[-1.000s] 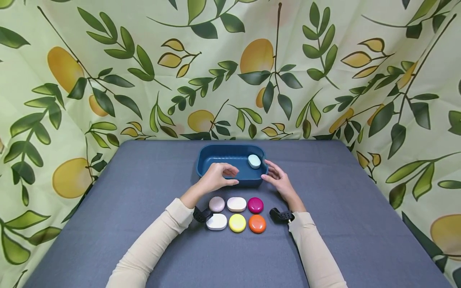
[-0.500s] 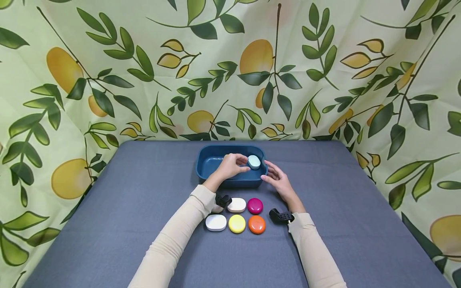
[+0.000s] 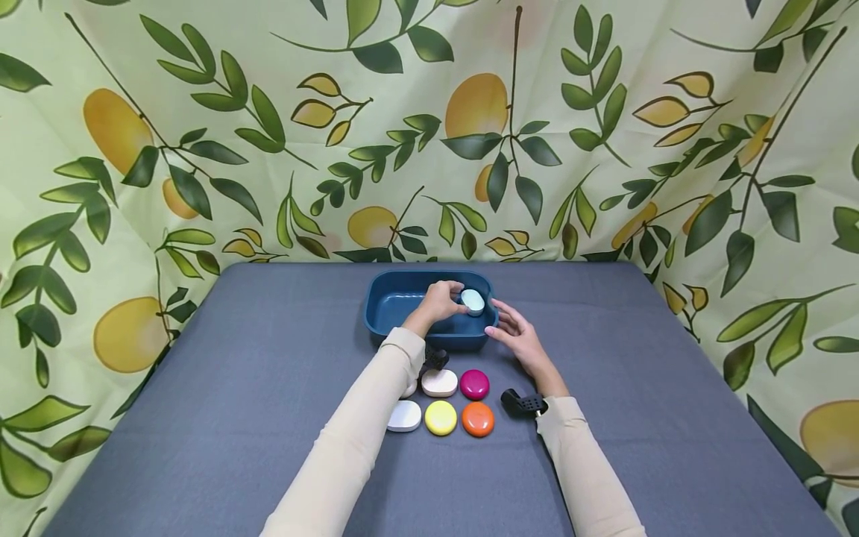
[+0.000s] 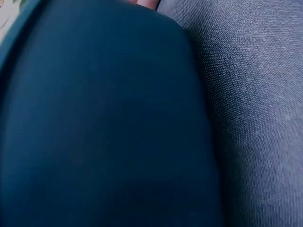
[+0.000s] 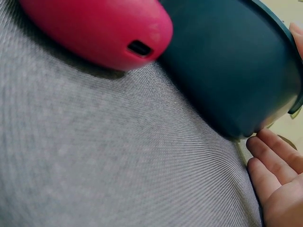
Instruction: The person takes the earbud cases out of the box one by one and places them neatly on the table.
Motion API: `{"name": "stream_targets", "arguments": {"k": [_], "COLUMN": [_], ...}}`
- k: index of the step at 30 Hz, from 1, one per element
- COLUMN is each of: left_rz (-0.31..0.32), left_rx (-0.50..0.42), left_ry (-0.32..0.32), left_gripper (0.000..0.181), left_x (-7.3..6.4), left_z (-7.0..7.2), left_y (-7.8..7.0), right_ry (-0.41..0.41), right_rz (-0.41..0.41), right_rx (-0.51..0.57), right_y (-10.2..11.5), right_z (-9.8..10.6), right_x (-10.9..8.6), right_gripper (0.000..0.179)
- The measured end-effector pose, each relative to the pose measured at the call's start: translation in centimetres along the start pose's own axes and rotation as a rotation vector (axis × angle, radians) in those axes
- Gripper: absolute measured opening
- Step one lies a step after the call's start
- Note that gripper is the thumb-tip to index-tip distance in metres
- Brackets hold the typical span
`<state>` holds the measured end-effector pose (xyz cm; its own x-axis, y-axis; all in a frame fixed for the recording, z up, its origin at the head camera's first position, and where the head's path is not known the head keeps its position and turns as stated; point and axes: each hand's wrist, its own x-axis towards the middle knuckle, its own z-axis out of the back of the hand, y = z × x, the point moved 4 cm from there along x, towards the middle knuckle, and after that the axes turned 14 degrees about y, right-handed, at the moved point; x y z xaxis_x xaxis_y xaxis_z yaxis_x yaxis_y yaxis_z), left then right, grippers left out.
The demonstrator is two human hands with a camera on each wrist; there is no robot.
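Dark blue plastic, one tub [image 3: 389, 307] is sitting on the grey cloth [image 3: 201, 418], with one pale blue case [image 3: 473, 301] inside, pinched by the left hand [image 3: 438, 300]. The right hand [image 3: 517, 339] is resting open-fingered against the tub's right end. Six cases are lying in front (one mostly hidden): magenta [image 3: 474, 384], orange [image 3: 478, 419], yellow [image 3: 441, 418].

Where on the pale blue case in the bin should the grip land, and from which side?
Take the pale blue case across its short rounded sides, coming from above. It lies flat in the right end of the blue bin, whose wall probably blocks a sideways approach. The left hand already reaches in at its left edge; the right hand rests outside by the bin.
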<state>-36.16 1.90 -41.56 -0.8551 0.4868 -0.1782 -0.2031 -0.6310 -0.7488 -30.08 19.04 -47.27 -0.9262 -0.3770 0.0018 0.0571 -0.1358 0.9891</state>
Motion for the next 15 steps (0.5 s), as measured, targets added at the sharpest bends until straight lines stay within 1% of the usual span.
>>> {"name": "stream_targets", "arguments": {"k": [4,8,13,15], "left_rz": [0.010,0.013,0.011,0.013], "left_rx": [-0.004,0.018,0.074,0.080], "left_ry": [0.037,0.067,0.063,0.058], "left_gripper": [0.064,0.066,0.063,0.061], "left_x": [0.6,1.1,1.3,1.3], "left_z": [-0.5,-0.8,-0.8,-0.8], "left_y": [0.0,0.1,0.3,0.3], "right_ry": [0.004,0.004,0.007,0.006], "right_rz": [-0.001,0.002,0.036,0.048], "right_rx": [0.001,-0.008,0.010,0.026], "right_y": [0.0,0.0,0.3,0.8], "right_z": [0.0,0.0,0.0,-0.1], "right_x": [-0.1,-0.1,-0.1,-0.3], "right_gripper": [0.060,0.060,0.060,0.060]}}
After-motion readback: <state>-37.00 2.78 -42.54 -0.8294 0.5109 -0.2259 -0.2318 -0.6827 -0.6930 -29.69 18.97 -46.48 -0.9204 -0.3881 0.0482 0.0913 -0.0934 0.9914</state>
